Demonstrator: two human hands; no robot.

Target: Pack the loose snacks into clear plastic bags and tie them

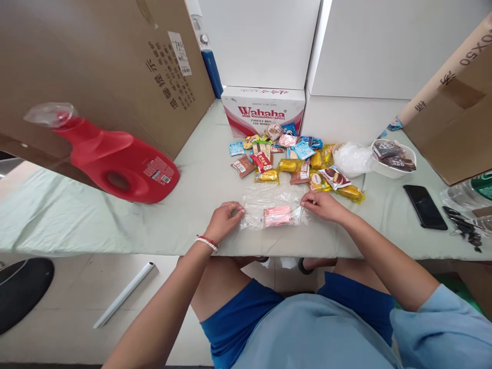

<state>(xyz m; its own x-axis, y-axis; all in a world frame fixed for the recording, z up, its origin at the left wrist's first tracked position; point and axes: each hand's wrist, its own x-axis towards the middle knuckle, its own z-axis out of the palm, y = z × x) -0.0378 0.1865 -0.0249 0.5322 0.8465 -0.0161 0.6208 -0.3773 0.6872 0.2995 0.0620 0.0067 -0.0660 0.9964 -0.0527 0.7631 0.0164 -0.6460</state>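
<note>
Seated at a cloth-covered table (203, 169), you grip a clear plastic bag (254, 206) at both sides, its film crumpled and spread flat between your hands. Your left hand (226, 219), ringed and wearing a red-and-white bracelet (206, 242), pinches the near-left edge between thumb and fingers; your right hand (322, 205) pinches the opposite edge the same way. A pink packet (277, 216) lies between the two hands, closer to the right, apparently inside the bag, though glare on the film makes that hard to confirm.

Just beyond your right hand sit a yellow snack packet (351, 193) and a brown-and-white packet (335, 177), part of a loose heap of wrapped snacks that spreads ahead of both hands to a Wahaha carton (265, 117). Well to the left of your left hand stands a red jug (115, 159). Out to the right of your right hand are a white plastic bag (352, 159), a white bowl (388, 171) of dark packets and a black phone (425, 206).
</note>
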